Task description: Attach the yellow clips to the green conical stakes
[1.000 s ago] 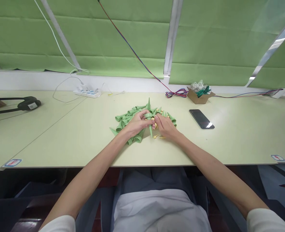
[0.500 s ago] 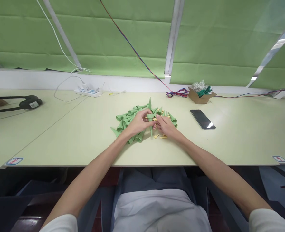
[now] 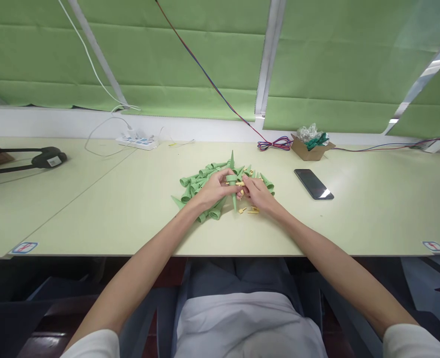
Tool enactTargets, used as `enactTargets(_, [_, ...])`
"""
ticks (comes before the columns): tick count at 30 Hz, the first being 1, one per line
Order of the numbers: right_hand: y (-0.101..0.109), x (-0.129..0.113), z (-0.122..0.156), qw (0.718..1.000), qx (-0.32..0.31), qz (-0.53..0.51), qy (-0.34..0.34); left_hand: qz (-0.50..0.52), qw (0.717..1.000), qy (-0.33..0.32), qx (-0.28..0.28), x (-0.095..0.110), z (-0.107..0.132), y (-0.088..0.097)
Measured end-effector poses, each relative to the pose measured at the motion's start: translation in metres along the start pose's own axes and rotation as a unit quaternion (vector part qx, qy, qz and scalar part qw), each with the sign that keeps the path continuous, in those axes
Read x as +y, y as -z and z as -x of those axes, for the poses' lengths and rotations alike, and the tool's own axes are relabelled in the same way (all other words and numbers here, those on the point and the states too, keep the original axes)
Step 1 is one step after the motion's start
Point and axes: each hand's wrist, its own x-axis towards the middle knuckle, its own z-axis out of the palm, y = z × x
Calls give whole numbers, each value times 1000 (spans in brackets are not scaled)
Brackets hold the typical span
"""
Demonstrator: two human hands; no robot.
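Note:
My left hand (image 3: pixel 213 190) is closed around a green plastic cone (image 3: pixel 233 194) that points down at the table. Beside it, my right hand (image 3: pixel 257 193) pinches a small yellow piece (image 3: pixel 239 184) against the cone's wide top. Both hands hover over a pile of green cones (image 3: pixel 197 182) in the middle of the pale table (image 3: pixel 93 209). A few loose yellow pieces (image 3: pixel 252 210) lie on the table just under my right hand.
A black phone (image 3: pixel 313 184) lies to the right of the pile. Behind it stand a small cardboard box (image 3: pixel 309 147) with plastic bags and a coil of red-blue wire (image 3: pixel 274 145). A white power strip (image 3: pixel 136 142) sits at the back left, a black device (image 3: pixel 48 158) far left.
My right hand has lifted off the table and brought a yellow piece up to the top of the cone held in my left hand. The pile has not moved.

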Motion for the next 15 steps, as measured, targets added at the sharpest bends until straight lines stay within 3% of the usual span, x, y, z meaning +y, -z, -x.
enactTargets(3, [-2,-4,5,986,55,103,120,36,999,18,-3,2,0,-1])
enactTargets(5, [-2,-5,7,980,47,135,140,31,999,22,-8,1,0,0])
enactTargets(15, [-1,3,-1,998,-4,-54,-24,-55,998,-40,-7,-7,-1,4])
